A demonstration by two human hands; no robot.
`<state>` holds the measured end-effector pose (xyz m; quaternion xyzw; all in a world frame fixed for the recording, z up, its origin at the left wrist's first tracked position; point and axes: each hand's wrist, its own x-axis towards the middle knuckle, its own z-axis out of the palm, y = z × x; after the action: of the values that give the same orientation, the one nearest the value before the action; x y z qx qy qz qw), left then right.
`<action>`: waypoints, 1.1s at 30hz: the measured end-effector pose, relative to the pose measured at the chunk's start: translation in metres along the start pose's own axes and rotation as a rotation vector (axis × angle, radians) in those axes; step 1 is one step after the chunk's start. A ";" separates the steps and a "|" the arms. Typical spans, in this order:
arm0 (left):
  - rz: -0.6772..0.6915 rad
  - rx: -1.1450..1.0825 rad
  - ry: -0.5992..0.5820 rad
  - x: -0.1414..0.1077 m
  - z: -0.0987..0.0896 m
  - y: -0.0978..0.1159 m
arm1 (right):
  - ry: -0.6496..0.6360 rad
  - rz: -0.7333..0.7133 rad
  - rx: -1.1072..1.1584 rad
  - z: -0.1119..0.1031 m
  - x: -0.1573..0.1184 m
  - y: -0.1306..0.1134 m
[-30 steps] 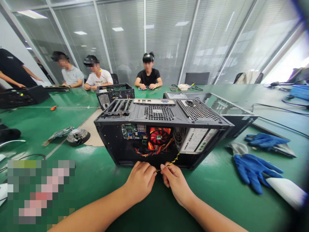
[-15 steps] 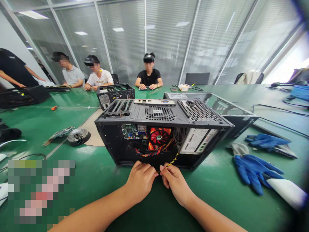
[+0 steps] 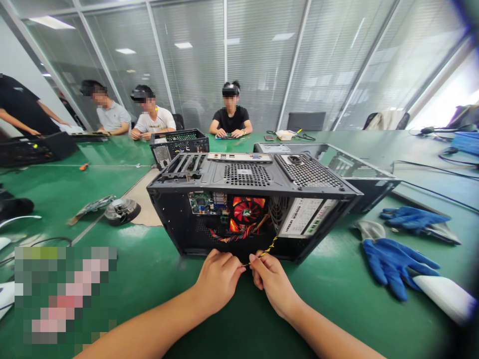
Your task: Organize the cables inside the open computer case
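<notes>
An open black computer case (image 3: pixel 254 179) lies in front of me, its open side facing my hands. Inside show a green motherboard (image 3: pixel 204 203), a red cooling fan (image 3: pixel 247 213) and a labelled power supply (image 3: pixel 309 218). A twisted yellow-and-black cable (image 3: pixel 270 246) runs out from near the power supply to my fingers. My left hand (image 3: pixel 220 276) pinches its end part, and my right hand (image 3: pixel 271 279) pinches it slightly farther along, a short gap between them. The cable's tip is hidden in my left fingers.
Blue work gloves (image 3: pixel 392 262) and a white object (image 3: pixel 445 296) lie to the right. A round metal cooler (image 3: pixel 122 211) rests at the left. Behind stand another case (image 3: pixel 179 147) and an open case (image 3: pixel 374 184). Several people sit or stand across the green table (image 3: pixel 149 259).
My right fingers have shifted very slightly to the right along the cable, so a little more of it shows between my hands. The case stays in place.
</notes>
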<state>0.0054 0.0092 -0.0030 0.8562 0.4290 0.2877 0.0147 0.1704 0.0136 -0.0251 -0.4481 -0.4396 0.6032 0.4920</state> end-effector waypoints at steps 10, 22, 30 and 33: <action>-0.016 -0.028 -0.091 0.002 -0.002 0.002 | 0.006 0.007 0.058 0.000 0.000 0.000; -0.088 -0.119 -0.112 0.004 -0.002 0.003 | -0.001 0.007 0.006 -0.001 -0.001 0.000; -0.082 0.034 -0.110 0.002 -0.005 0.008 | 0.003 0.020 0.010 -0.001 -0.001 0.000; -0.103 0.087 -0.065 0.001 -0.004 0.010 | 0.008 0.035 0.011 0.000 -0.001 -0.001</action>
<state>0.0109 0.0028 0.0038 0.8417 0.4838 0.2399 0.0063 0.1710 0.0126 -0.0236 -0.4552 -0.4264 0.6124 0.4857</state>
